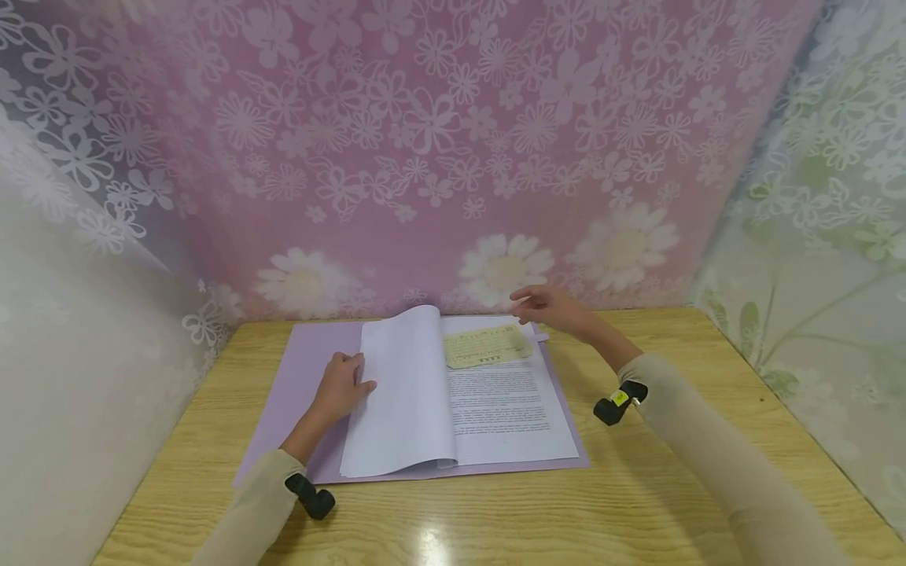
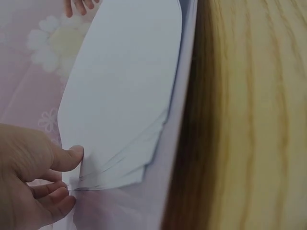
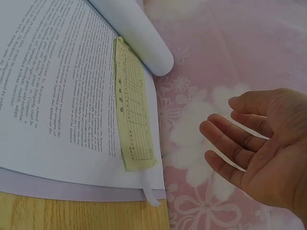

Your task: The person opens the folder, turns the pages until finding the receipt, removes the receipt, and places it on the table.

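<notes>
An open lilac folder (image 1: 300, 369) lies on the table with a stack of white paper in it. Turned-over white pages (image 1: 403, 401) curl up at the fold and cover the left side. At their left edge my left hand (image 1: 340, 389) pinches them, thumb on top and fingers below in the left wrist view. A yellow-green printed slip (image 1: 488, 346) with a grid lies across the top of the printed page (image 1: 499, 401) on the right. My right hand (image 1: 555, 308) hovers past the folder's upper right corner, its fingers loosely bent and holding nothing (image 3: 268, 148).
The wooden table (image 1: 658, 464) ends at a pink flowered cloth (image 1: 425, 196) behind the folder. Pale flowered sheets hang on both sides. A small lilac ribbon-like tab (image 3: 149, 191) sticks out beside the slip. Black wrist cameras sit on both sleeves.
</notes>
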The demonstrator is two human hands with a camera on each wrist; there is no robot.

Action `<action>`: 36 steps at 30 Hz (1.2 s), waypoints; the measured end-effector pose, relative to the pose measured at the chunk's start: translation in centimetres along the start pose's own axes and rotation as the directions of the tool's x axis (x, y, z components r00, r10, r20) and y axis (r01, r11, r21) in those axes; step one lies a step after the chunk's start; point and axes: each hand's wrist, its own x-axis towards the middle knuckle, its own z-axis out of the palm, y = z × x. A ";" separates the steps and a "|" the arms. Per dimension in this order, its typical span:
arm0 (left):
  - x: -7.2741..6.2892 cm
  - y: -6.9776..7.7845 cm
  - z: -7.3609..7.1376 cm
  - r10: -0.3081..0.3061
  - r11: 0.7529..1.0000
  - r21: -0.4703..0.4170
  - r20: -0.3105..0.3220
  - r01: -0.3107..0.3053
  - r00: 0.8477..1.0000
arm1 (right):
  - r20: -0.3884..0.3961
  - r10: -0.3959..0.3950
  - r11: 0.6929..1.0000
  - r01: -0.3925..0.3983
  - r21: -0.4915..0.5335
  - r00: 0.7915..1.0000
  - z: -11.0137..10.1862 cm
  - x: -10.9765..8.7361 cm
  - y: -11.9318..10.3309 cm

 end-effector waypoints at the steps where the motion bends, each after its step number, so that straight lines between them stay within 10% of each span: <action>1: 0.0 0.0 0.0 0.005 1.000 0.000 -0.001 -0.005 1.000 | 0.001 0.013 1.000 -0.013 0.011 1.000 -0.1 0.1 0.1; 9: -0.4 0.0 -0.6 0.130 0.991 -0.012 0.074 -0.130 0.989 | 0.003 0.108 0.994 -0.108 0.009 0.994 -0.4 1.0 1.4; 22: -0.2 -0.8 -1.3 0.080 0.997 -0.011 0.320 -0.081 0.944 | 0.003 0.212 0.973 -0.211 0.098 0.977 0.6 1.7 3.0; 36: -0.2 -0.7 -1.5 0.085 0.993 0.050 0.301 -0.105 0.950 | -0.089 0.172 0.984 -0.167 0.067 0.981 2.2 3.3 6.0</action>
